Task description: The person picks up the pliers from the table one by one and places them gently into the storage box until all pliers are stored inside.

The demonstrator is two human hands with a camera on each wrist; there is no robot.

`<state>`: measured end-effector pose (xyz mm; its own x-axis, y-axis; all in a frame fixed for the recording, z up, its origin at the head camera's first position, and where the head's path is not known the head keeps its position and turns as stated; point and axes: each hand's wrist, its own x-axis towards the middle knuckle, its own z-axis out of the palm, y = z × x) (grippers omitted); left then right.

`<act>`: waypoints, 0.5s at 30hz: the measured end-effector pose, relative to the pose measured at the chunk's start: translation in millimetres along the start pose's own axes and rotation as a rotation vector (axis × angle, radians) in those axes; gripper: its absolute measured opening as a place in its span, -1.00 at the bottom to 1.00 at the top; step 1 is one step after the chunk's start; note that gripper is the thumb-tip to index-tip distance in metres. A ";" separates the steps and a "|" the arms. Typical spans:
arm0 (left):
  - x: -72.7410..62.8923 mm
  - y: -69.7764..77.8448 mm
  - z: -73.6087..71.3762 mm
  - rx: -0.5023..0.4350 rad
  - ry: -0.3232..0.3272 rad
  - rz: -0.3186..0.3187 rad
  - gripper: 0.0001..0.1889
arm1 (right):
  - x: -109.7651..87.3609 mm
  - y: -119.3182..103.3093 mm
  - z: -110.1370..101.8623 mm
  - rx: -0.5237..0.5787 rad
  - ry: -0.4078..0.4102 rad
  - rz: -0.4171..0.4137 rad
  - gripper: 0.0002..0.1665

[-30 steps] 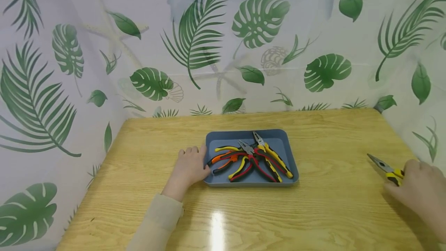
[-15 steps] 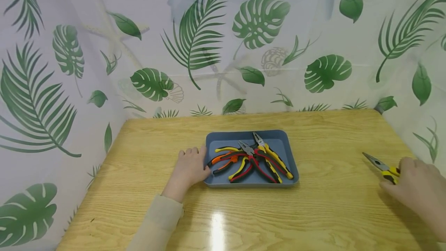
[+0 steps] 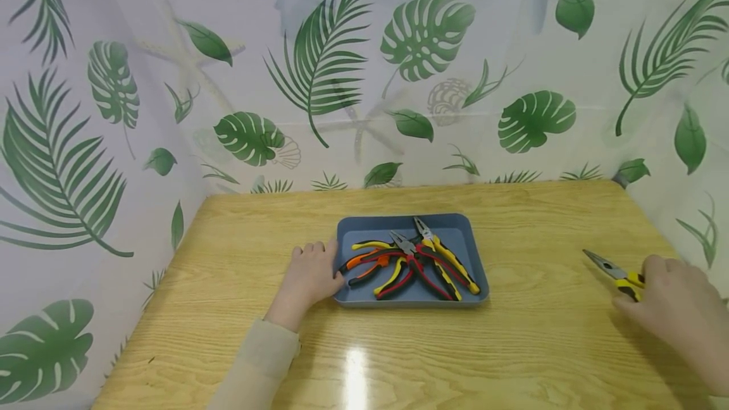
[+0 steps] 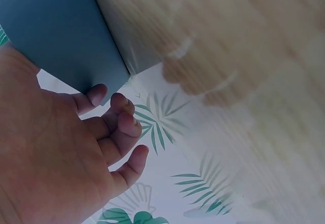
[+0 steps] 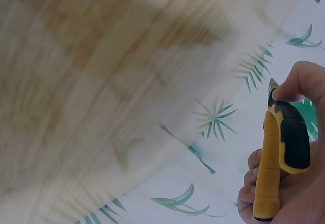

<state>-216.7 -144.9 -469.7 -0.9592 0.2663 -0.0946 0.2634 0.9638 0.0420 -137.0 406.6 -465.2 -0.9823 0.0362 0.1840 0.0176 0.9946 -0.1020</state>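
Observation:
A shallow blue-grey tray (image 3: 473, 252) lies on the wooden table, and my left hand (image 3: 307, 274) holds its left end. In the left wrist view a fingertip (image 4: 96, 94) meets the wall of the tray (image 4: 56, 31); the thumb is mostly hidden there. Several pliers (image 3: 412, 258) with red, yellow, orange and black handles lie crossed in the tray. Over the right part of the table, my right hand (image 3: 674, 309) grips needle-nose pliers (image 3: 612, 271), jaws pointing left toward the back. Their yellow-and-black handles (image 5: 269, 168) show in the right wrist view, fingers curled round them.
The wooden table (image 3: 512, 347) runs back to a white curtain (image 3: 353, 81) printed with green leaves, which also flanks both sides. A light glare (image 3: 355, 375) shines on the table's front part.
My right hand has moved a little to the left with the needle-nose pliers. The left hand and the tray have stayed in place.

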 end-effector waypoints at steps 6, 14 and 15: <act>0.1 0.2 -0.3 -0.008 0.007 0.000 -0.34 | -0.1 -3.9 0.6 -0.002 0.013 -0.040 -0.38; -0.2 -0.1 -0.9 -0.013 0.011 0.003 -0.34 | 0.3 -10.3 -2.0 -0.023 0.028 -0.083 -0.38; -0.3 -0.2 -0.9 -0.014 0.011 0.002 -0.34 | 0.8 -10.7 -2.8 -0.027 0.021 -0.083 -0.38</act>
<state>-216.5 -145.2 -468.8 -0.9597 0.2681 -0.0839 0.2641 0.9628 0.0566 -137.5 396.3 -461.2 -0.9765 -0.0452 0.2109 -0.0588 0.9965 -0.0590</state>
